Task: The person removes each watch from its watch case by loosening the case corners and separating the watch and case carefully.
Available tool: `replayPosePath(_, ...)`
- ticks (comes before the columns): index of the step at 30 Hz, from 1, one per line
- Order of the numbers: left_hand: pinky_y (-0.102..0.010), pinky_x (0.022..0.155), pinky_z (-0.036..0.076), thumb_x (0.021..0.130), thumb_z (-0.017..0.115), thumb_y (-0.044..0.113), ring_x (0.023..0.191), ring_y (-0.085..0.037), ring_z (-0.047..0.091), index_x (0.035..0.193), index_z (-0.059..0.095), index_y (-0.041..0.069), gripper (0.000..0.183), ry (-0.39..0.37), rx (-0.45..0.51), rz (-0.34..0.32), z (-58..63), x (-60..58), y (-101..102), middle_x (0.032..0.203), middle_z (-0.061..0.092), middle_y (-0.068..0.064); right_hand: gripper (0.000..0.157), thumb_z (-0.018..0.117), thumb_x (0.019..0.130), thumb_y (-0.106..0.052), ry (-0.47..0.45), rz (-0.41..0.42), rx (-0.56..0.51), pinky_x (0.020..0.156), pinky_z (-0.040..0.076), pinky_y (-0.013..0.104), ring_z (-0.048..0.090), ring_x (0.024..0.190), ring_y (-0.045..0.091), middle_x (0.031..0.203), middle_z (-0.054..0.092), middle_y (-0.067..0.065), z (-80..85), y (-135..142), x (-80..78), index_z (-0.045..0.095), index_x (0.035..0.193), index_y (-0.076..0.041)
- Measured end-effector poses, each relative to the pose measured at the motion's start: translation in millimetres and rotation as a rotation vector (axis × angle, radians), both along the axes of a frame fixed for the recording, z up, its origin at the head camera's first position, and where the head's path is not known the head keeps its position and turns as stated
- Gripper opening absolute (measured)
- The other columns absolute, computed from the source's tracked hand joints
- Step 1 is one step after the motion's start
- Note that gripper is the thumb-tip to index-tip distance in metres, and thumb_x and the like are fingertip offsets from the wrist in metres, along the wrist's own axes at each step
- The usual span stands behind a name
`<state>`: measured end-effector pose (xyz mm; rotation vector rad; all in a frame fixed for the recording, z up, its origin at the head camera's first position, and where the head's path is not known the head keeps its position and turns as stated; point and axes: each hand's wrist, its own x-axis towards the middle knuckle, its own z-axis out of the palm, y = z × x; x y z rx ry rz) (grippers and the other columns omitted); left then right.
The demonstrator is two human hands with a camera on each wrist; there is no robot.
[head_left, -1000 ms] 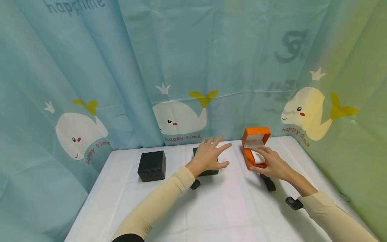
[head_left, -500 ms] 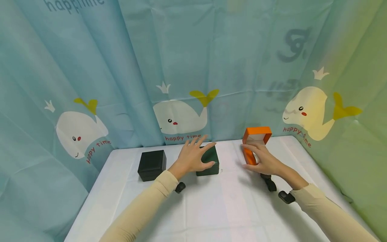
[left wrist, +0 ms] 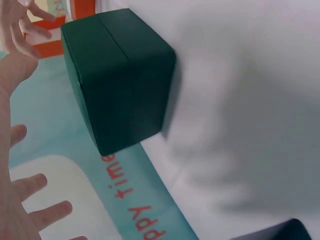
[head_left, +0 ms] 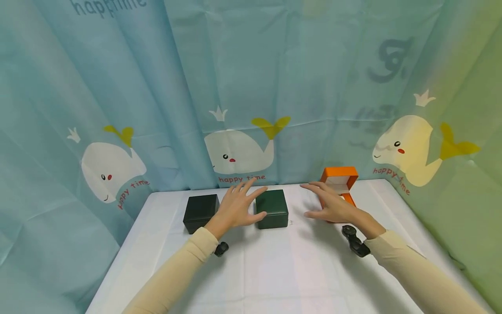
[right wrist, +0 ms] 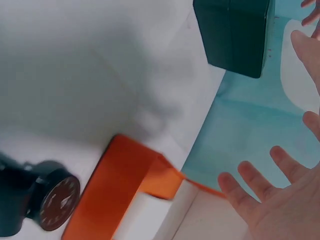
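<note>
My left hand (head_left: 234, 208) hovers with spread fingers between the black box (head_left: 199, 210) and the closed green box (head_left: 273, 208), holding nothing. The green box (left wrist: 120, 80) stands apart from those fingers in the left wrist view. My right hand (head_left: 332, 204), fingers extended and likewise holding nothing, is over the near left side of the orange box (head_left: 339, 172). That box stands with its lid raised; a white cushion (right wrist: 142, 215) shows inside it. A dark wristwatch (right wrist: 59, 204) with a round face lies on the cloth beside the orange box.
A white cloth (head_left: 274, 270) covers the table. Behind it hangs a blue-green curtain (head_left: 306, 144) with whale prints, close to the back edge. A greenish curtain (head_left: 466, 196) borders the right side. Small dark wrist cameras, such as the left one (head_left: 221, 249), sit under the wrists.
My left hand has moved left, off the green box, which now shows almost fully. My right hand has drawn left from over the orange box's opening. The boxes keep their places.
</note>
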<state>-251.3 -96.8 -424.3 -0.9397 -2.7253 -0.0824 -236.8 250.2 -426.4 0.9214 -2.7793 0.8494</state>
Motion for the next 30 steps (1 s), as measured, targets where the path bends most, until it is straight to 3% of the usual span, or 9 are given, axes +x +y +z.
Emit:
replayPosePath(13,-0.061,0.099,0.046,0.092,0.059,0.068,0.135,-0.038,0.049,0.158,0.038,0.038,0.075,-0.013,0.028,0.023,-8.5,5.6,-19,0.165,0.031,-0.010,0.085,0.083,0.087,-0.041,-0.043,0.036,0.019,0.103,0.042,0.067,0.042,0.136,0.045,0.155,0.038,0.020,-3.4,-23,-9.5,0.042,0.157,-0.016)
replayPosePath(20,-0.057,0.095,0.048,0.091,0.058,0.068,0.133,-0.037,0.050,0.160,0.035,0.038,0.078,-0.063,0.036,0.047,-16.0,7.9,-22,0.166,0.031,-0.009,0.085,0.083,0.087,-0.038,-0.050,0.073,0.016,0.102,0.041,0.069,0.041,0.135,0.049,0.155,0.038,0.021,-3.7,-33,-13.4,0.042,0.157,-0.013)
replayPosePath(30,-0.055,0.087,0.050,0.089,0.064,0.066,0.125,-0.037,0.056,0.161,0.034,0.029,0.087,-0.100,0.080,0.035,-28.9,7.7,-23,0.163,0.035,-0.011,0.089,0.083,0.087,-0.040,-0.100,0.098,0.017,0.103,0.040,0.070,0.038,0.138,0.048,0.159,0.033,0.021,-2.6,-47,-17.0,0.039,0.159,-0.012)
